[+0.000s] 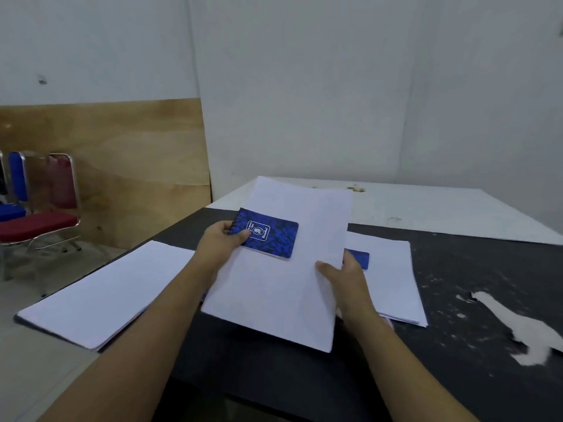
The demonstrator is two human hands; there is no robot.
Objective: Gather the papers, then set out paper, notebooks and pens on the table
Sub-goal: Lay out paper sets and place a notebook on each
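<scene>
A sheaf of white paper is lifted over the middle of the black table. My right hand grips its right edge. My left hand pinches a small blue spiral notebook by its wire spine against the paper's top left. A second blue notebook peeks out behind my right hand, lying on another paper stack at the right. A third paper stack lies at the table's left corner. No pens are visible.
White scuffs mark the worn right part of the black top. A white board covers the far half of the table. Red and blue chairs stand at the left by a plywood panel.
</scene>
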